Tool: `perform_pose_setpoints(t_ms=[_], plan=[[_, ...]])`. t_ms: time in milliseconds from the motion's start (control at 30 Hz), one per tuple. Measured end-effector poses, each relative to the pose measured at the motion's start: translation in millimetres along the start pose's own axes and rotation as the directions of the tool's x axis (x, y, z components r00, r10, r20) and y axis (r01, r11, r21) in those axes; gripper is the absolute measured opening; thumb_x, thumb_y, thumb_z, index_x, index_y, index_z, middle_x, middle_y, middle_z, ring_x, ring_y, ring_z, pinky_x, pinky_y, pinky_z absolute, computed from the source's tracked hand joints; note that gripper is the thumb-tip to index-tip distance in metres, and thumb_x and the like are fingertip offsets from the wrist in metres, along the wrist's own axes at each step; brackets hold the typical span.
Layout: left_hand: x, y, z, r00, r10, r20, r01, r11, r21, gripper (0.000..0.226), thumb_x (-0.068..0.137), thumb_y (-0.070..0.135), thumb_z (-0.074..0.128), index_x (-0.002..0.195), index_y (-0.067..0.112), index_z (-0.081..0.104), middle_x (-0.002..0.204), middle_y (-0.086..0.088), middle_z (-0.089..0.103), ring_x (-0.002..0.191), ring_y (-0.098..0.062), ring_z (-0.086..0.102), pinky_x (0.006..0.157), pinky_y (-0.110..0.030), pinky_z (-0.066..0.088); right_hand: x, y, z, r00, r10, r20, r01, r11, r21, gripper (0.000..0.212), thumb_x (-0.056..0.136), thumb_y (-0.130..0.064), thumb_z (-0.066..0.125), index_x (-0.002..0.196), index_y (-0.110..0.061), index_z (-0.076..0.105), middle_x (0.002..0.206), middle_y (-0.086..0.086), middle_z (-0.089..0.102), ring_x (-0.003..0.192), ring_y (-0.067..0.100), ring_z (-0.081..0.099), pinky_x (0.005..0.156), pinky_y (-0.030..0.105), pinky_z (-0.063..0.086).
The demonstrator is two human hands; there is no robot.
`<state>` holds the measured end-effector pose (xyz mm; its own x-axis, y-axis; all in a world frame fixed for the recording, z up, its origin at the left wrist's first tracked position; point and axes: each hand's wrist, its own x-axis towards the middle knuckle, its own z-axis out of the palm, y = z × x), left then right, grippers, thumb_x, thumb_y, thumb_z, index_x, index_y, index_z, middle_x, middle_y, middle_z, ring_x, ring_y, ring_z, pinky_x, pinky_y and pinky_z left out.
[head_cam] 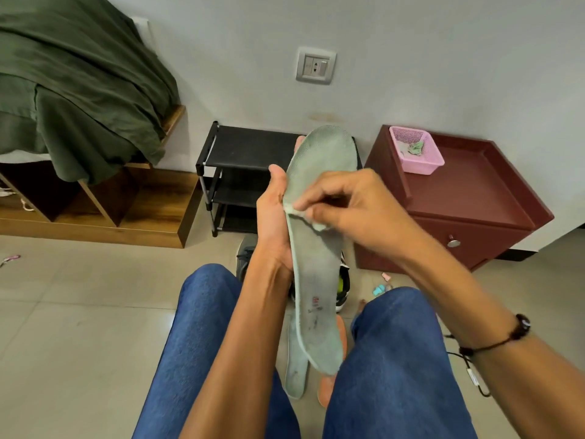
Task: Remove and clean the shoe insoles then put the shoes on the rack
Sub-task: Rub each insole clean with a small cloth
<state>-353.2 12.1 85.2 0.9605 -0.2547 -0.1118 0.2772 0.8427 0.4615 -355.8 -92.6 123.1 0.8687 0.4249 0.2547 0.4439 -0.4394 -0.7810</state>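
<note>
Your left hand (pixel 273 217) grips the insole (pixel 316 248) upright at centre, fingers mostly hidden behind it; your right hand (pixel 345 205) pinches a small cloth (pixel 305 217) against it; shoes (pixel 342 286) at 6 o'clock sit largely hidden.

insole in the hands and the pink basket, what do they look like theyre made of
The insole, held by the left hand, looks like foam with a matte pale green fabric top: it bends, and grey wear marks show. The pink basket looks like glossy moulded plastic, its walls a fine open mesh.
</note>
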Motion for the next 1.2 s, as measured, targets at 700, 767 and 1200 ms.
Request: perform_pose_setpoints(t_ms=[700, 767, 1200], plan=[[-1, 0, 8, 0.991, -0.003, 0.137, 0.003, 1.000, 0.003, 0.064, 0.096, 0.050, 0.029, 0.084, 0.006, 0.075, 0.084, -0.012, 0.070, 0.071, -0.024, 0.067, 0.064, -0.034, 0.050, 3, -26, -25, 0.911, -0.113, -0.396, 0.038, 0.980, -0.194, 0.020, 0.080, -0.004, 0.066, 0.085, -0.023, 0.070, 0.084, -0.006, 0.066, 0.070, -0.002, 0.058, 0.063, 0.006, 0.045], [-2, -2, 11, 0.986, -0.020, 0.166, 0.017, 1.000, 0.019, 0.050, 0.089, 0.043, 0.039, 0.087, 0.010, 0.076, 0.090, -0.012, 0.069, 0.076, -0.027, 0.065, 0.068, -0.039, 0.040, 22, -21, -37, 0.824, -0.291, -0.485, 0.051, 0.892, -0.448, 0.015, 0.079, -0.004, 0.063, 0.087, -0.012, 0.073, 0.086, 0.002, 0.067, 0.070, -0.001, 0.053, 0.068, 0.005, 0.042], [0, 0, -4, 0.999, -0.019, 0.030, 0.019, 1.000, -0.024, 0.061, 0.096, 0.043, 0.033, 0.077, 0.004, 0.075, 0.081, -0.010, 0.070, 0.075, -0.020, 0.069, 0.072, -0.028, 0.056, -3, 3, 19, 0.973, -0.106, -0.207, 0.049, 0.963, -0.264, 0.016, 0.076, 0.003, 0.062, 0.078, -0.012, 0.067, 0.075, -0.007, 0.062, 0.070, 0.008, 0.058, 0.069, 0.023, 0.047]])
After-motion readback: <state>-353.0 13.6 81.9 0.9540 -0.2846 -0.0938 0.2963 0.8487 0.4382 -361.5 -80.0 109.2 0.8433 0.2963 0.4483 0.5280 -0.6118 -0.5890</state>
